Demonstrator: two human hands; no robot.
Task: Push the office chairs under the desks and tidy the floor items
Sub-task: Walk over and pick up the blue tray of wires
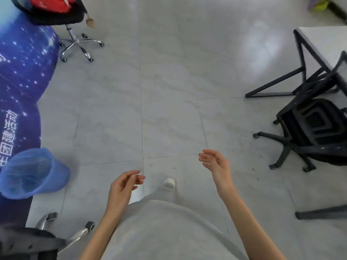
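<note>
My left hand (124,186) and my right hand (216,162) hang in front of me over the tiled floor, fingers loosely bent, holding nothing. A black office chair (311,128) stands at the right, its seat partly under a white desk (323,42) with black legs. At the far left a chrome-based office chair (78,42) carries a red and black bag (54,6). The chrome base of a third chair (75,235) shows at the bottom left. A blue bin (32,173) lined with a plastic bag stands on the floor at the left, tilted toward me.
A blue starry banner (22,72) with white characters runs along the left edge. A black desk foot (323,214) lies on the floor at the lower right. My grey-clad leg and white shoe (170,182) are between my hands. Open tiled floor (169,81) stretches ahead.
</note>
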